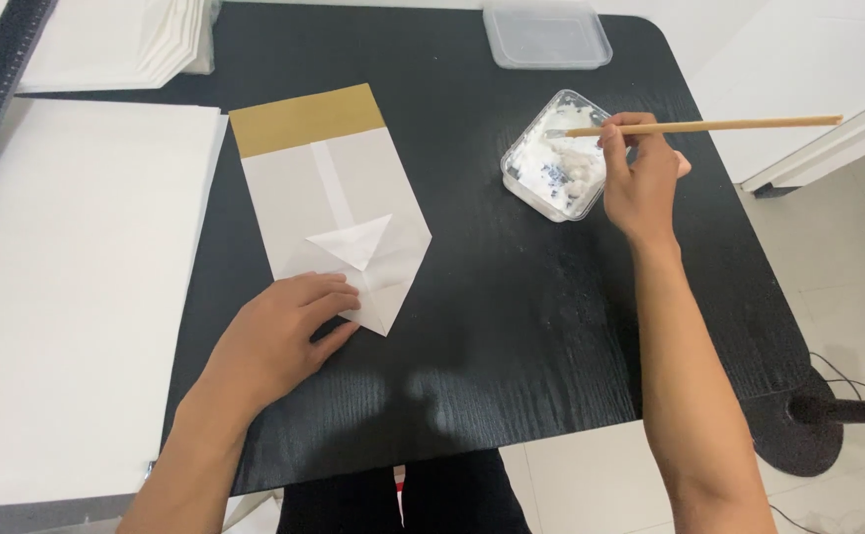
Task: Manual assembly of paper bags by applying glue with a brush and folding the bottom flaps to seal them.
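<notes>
I am loading glue, as I judge it: my right hand (638, 178) is pinched around a long wooden brush (709, 126), its tip dipped into the white paste in a small clear square tub (558, 153) at the far right of the black surface (512, 326). My left hand (279, 341) lies flat, fingers spread and closed on nothing, pressing down the near corner of a folded paper bag (339, 213) that rests on the surface between my two hands. The hands are well apart.

The bag lies flat with its bottom folded toward me into a point; a small white triangular flap sits at its middle, a paler seam strip runs up its length, and a mustard-gold band crosses its far end. The folded bottom looks dry, so the next move calls for carrying the loaded brush across without dripping and keeping my left hand steady so the folds do not spring open.

A clear rectangular lid (547, 35) lies at the far edge, beyond the tub. A stack of large white sheets (77, 297) sits to my left, just beside the bag.
</notes>
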